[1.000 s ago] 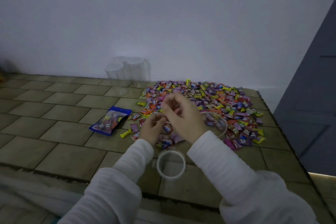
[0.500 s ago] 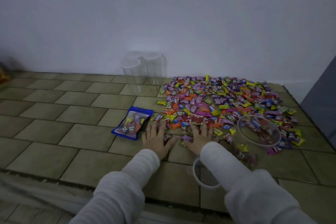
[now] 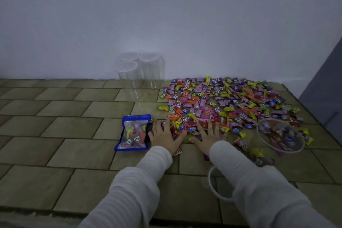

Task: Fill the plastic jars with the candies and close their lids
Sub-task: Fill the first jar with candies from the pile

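A wide pile of wrapped candies (image 3: 227, 102) in many colours lies on the tiled surface. My left hand (image 3: 165, 135) and my right hand (image 3: 209, 136) rest flat, fingers spread, on the pile's near edge, holding nothing. A clear plastic jar (image 3: 281, 136) lies tilted at the right of the pile with candies inside. A white round lid (image 3: 217, 189) sits near me, partly hidden under my right sleeve. Three clear plastic jars (image 3: 140, 72) with lids on stand by the wall.
A blue candy bag (image 3: 135, 133) lies just left of my left hand. The tiled surface (image 3: 55, 135) ends at an edge on the right, next to a dark panel (image 3: 325, 87). A white wall rises behind.
Both hands came down from a raised, closed pose onto the near edge of the candy pile, fingers spread. The view shifted so the pile and jar sit further right.
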Available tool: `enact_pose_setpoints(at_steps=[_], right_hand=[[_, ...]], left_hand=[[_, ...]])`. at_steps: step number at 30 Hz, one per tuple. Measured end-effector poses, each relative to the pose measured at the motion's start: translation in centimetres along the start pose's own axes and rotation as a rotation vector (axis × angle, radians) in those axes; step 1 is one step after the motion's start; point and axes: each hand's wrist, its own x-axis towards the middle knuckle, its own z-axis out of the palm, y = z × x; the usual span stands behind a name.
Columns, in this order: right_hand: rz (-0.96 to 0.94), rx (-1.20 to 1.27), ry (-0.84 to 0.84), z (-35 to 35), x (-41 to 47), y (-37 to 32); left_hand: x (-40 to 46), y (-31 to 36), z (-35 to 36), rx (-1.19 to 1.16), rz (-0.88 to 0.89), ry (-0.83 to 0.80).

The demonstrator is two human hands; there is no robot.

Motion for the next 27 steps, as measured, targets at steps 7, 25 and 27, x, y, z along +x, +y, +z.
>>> enact_pose_setpoints(at_steps=[7, 25, 27], right_hand=[[-0.028, 0.023, 0.119, 0.1, 0.2, -1.6], [-0.218, -0.086, 0.158, 0.4, 1.6, -0.6], [-0.182, -0.108, 0.169, 0.8, 1.7, -0.5]], left_hand=[[1.1, -1.0, -0.9, -0.051, -0.043, 0.052], [1.1, -3.0, -0.7, 0.074, 0.435, -0.109], [1.1, -3.2, -0.7, 0.098, 0.436, -0.111]])
